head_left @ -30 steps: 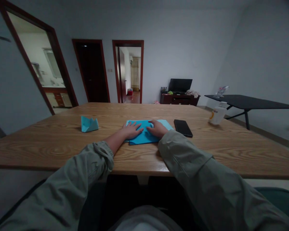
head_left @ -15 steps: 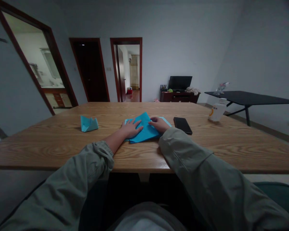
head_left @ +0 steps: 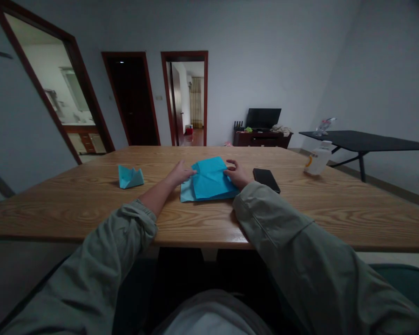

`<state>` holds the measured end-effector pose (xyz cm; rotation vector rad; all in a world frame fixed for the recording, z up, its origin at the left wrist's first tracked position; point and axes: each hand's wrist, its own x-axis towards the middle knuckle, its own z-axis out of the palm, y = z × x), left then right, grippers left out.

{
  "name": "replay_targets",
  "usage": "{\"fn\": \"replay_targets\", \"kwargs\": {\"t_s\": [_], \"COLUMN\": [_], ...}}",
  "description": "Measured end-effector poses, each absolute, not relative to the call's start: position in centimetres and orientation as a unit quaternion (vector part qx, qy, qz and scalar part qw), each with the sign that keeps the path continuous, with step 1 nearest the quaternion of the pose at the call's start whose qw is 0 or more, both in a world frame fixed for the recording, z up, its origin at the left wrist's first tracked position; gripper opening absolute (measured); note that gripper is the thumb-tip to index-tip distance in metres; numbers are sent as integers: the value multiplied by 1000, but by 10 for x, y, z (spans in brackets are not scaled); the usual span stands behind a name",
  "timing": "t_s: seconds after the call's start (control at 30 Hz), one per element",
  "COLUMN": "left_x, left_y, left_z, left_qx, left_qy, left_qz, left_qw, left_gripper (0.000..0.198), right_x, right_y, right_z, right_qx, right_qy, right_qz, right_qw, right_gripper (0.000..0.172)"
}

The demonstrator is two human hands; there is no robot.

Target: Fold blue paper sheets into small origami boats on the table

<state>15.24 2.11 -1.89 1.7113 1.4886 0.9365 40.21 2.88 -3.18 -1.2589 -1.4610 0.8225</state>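
Big wooden desk [head_left: 300,209], and near its front edge sits the blue paper [head_left: 209,184], top layer lifted and creased over a flat bottom layer. I'd say it's only partway folded, with plenty of shaping left. Left hand [head_left: 179,174] pinches the flap's left edge and right hand [head_left: 236,174] grips the right edge. Black phone [head_left: 266,179] lies just beside it. The white bottle [head_left: 317,158] is capped, can't tell what's inside. A small folded blue piece [head_left: 130,177] looks finished.
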Motion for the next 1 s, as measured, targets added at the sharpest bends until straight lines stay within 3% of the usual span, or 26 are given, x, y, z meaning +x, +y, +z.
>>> {"fn": "replay_targets", "kwargs": {"t_s": [0.13, 0.37, 0.43, 0.53, 0.67, 0.87, 1.0], "left_x": [158, 154, 151, 148, 148, 156, 156], "left_y": [18, 12, 13, 16, 13, 7, 11], "left_z": [-22, -23, -22, -18, -9, -3, -14], "left_qx": [589, 600, 670, 768, 798, 764, 819], "left_qy": [537, 435, 428, 472, 459, 446, 466], "left_qz": [388, 426, 416, 366, 388, 449, 313], "left_qw": [462, 519, 442, 231, 45, -127, -123], "left_gripper": [96, 100, 93, 66, 36, 20, 20], "right_x": [401, 401, 402, 405, 406, 409, 413], "right_y": [26, 23, 21, 14, 4, 2, 4], "right_z": [-29, -28, -26, -21, -10, -3, -13], "right_qx": [-493, -397, -393, -423, -427, -403, -504], "right_qy": [-552, -582, -620, -705, -742, -757, -793], "right_qz": [377, 401, 365, 206, 8, -124, -101], "right_qw": [557, 586, 573, 531, 516, 499, 326], "right_gripper": [81, 81, 66, 40, 36, 21, 18]}}
